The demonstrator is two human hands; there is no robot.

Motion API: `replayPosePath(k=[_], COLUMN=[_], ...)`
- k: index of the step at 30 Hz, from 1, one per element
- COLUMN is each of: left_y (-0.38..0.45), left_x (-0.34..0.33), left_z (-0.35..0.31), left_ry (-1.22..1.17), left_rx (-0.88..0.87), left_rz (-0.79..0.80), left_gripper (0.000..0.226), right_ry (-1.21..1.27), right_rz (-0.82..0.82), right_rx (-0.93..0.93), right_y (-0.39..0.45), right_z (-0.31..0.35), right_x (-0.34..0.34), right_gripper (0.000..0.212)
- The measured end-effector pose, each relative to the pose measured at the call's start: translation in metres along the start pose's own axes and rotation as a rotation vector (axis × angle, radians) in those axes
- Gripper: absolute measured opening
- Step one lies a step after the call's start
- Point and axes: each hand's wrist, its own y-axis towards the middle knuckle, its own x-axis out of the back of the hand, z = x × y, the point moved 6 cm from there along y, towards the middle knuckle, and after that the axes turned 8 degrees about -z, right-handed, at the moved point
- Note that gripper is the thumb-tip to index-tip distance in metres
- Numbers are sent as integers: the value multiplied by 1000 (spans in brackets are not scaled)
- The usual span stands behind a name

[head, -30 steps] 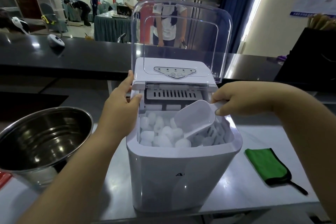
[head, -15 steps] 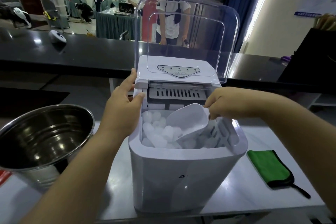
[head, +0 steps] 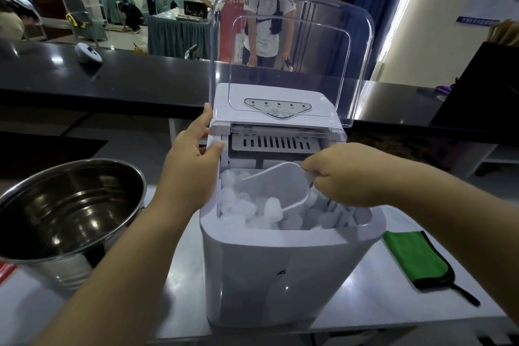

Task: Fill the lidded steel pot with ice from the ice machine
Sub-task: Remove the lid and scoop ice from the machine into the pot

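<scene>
Steel pot (head: 67,205) sits far left on the pale surface (head: 379,306), round, shiny, lid off, no ice visible inside. Your left hand (head: 191,174) grips the ice machine (head: 283,270) at its upper left edge, thumb hooked over the rim. Machine is smooth white plastic, boxy with rounded corners, clear lid (head: 292,62) flipped upright. Rounded cloudy ice (head: 238,208) fills the bin. Your right hand (head: 345,174) is clamped on the translucent scoop (head: 280,188), its mouth down in the ice. Green cloth (head: 415,258) lies right.
</scene>
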Motion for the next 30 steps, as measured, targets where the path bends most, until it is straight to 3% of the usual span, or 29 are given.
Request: replayPosePath(k=[4, 11, 16, 20, 25, 28, 30], left_y=[-1, -1, 0, 0, 1, 1, 0], left_x=[0, 1, 0, -1, -2, -2, -2], left_z=[-1, -2, -2, -1, 1, 2, 1], left_ry=[1, -1, -3, -21, -24, -33, -30], left_rx=[5, 14, 7, 16, 17, 25, 26], left_rz=[3, 25, 26, 24, 10, 11, 17], left_gripper=[54, 55, 54, 54, 51, 50, 50], right_ry=[24, 26, 35, -86, 10, 55, -23], right_rz=[29, 221, 198, 91, 152, 200, 150], right_rx=[-41, -48, -45, -22, -67, -57, 19], right_y=[5, 1, 8, 13, 15, 9, 10], right_z=[2, -5, 3, 9, 3, 2, 8], right_x=[-1, 7, 3, 3, -9, -5, 4], right_gripper=[21, 14, 13, 28, 9, 16, 12])
